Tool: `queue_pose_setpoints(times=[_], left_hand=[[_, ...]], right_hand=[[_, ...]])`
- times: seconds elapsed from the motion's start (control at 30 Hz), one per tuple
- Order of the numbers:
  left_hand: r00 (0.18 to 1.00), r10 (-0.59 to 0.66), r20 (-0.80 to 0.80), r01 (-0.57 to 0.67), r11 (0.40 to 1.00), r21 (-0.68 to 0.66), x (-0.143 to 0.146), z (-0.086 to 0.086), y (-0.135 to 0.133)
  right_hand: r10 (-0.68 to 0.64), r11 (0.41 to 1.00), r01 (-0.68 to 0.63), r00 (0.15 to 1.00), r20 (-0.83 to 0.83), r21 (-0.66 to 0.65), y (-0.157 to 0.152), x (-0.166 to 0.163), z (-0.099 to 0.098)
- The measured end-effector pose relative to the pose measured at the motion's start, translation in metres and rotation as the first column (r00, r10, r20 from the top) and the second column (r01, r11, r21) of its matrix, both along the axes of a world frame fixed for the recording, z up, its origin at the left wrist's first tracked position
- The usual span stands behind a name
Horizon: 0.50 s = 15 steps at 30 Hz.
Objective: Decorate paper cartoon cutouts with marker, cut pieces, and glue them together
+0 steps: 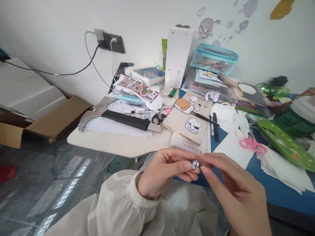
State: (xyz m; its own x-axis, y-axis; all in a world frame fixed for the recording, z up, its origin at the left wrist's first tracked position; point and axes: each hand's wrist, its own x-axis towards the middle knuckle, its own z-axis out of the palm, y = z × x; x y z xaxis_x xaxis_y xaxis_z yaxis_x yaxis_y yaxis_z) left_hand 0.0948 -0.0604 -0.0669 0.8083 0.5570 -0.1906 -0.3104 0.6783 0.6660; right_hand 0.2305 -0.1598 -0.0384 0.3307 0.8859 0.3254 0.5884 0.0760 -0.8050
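Near the table's front edge, a small black-and-white paper cutout [195,164] is pinched between the thumb and fingers of my left hand [169,165]. From the other side, my right hand [237,185] closes its thumb and forefinger on the cutout's right edge. Just beyond them lies a beige board [176,123], bearing a cutout with a face drawn on it [193,126], a brown-topped cutout [184,105] and several small white scraps. A thin black tool [205,118], its kind unclear, rests across the board's right side. Part of a printed sheet [182,141] shows under the board.
A cleaver [125,120] with a black handle lies at the left, beside black-handled scissors [159,118] and a marker [141,111]. Pink scissors [253,145] rest on white paper at the right. Behind stand a white box [178,55] and a blue-edged pouch [214,59].
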Motion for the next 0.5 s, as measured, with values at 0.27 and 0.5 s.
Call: queue_pose_setpoints(times=[0.27, 0.5], left_hand=[[0.999, -0.024, 0.032, 0.024, 1.0, -0.001, -0.001, -0.001, -0.001], [0.999, -0.03, -0.028, 0.032, 0.998, 0.049, -0.002, 0.004, -0.003]], right_hand=[[0.152, 0.988, -0.153, 0.987, 0.045, 0.02, 0.004, 0.014, 0.004], [0.116, 0.992, -0.121, 0.988, 0.098, 0.042, 0.001, 0.01, 0.002]])
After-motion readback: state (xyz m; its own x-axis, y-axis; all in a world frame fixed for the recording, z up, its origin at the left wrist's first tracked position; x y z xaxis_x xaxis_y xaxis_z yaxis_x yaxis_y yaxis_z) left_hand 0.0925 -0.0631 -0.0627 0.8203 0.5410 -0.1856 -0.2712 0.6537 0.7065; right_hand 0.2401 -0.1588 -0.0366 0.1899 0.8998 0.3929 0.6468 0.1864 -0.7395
